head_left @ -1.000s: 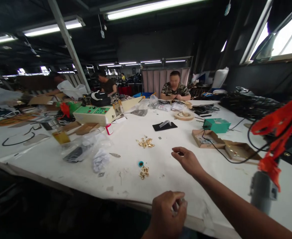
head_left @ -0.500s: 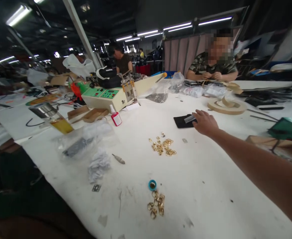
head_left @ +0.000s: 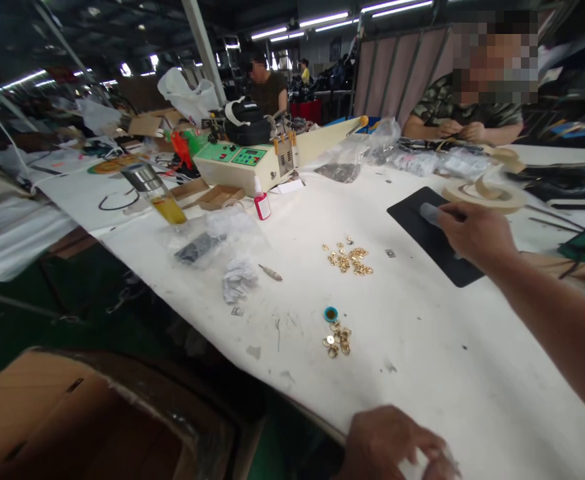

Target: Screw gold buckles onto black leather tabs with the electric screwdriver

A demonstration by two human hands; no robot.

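Note:
My right hand (head_left: 477, 233) is closed on a thin black panel (head_left: 430, 233) with rounded corners, thumb and fingers at its right side. A translucent strip (head_left: 430, 215) shows at the fingertips, against the panel's face. At the bottom edge my left hand (head_left: 395, 443) is blurred, its fingers curled; something pale shows between them, too smeared to name. Small gold-coloured metal fittings (head_left: 357, 260) lie in a pile left of the panel. Nearer me are gold rings (head_left: 340, 340) beside a small blue cap (head_left: 331, 314) with dark contents.
A cream machine (head_left: 237, 167) with green panels stands at the back, a red bottle (head_left: 262, 203) before it. Tape rolls (head_left: 487, 193) lie beyond my right hand. Plastic bags (head_left: 212, 240) and a glass flask (head_left: 160, 197) are left. A co-worker (head_left: 467, 113) sits across. A cardboard box (head_left: 87, 413) stands below the table edge.
The black panel, lying under my right hand before, now shows much larger and tilted in its grip. My left hand has come in at the bottom. The view has swung left and down.

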